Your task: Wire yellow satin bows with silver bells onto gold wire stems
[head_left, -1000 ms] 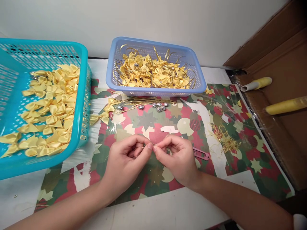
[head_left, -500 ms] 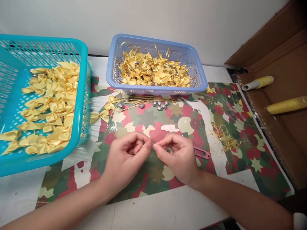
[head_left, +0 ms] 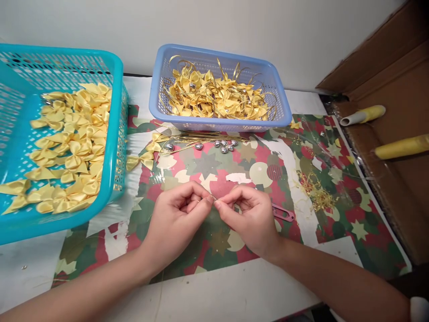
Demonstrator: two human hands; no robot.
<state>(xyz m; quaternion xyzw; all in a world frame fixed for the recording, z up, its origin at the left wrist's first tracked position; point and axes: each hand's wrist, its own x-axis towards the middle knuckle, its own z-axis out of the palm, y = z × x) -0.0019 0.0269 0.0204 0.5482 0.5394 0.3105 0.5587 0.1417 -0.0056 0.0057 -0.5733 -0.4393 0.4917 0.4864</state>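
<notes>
My left hand [head_left: 177, 221] and my right hand [head_left: 250, 214] meet fingertip to fingertip over the patterned mat [head_left: 335, 223]. Both pinch a thin gold wire [head_left: 212, 197] between thumb and forefinger. Whether anything else is held in the curled fingers is hidden. Ahead of the hands lie a bundle of gold wires [head_left: 201, 139], several small silver beads [head_left: 224, 146] and two loose yellow ribbon bows [head_left: 140, 161]. A pink clip-like tool [head_left: 284, 214] lies just right of my right hand.
A teal basket [head_left: 115, 134] of yellow bows stands at the left. A blue basket [head_left: 281, 112] of bows with gold wires stands at the back. Gold wire scraps [head_left: 317, 194] lie at the right. A cardboard box [head_left: 395, 89] holds yellow spools [head_left: 400, 147].
The hands have stayed together on the wire, with only slight finger movement. The view has shifted a little, so the baskets appear slightly higher.
</notes>
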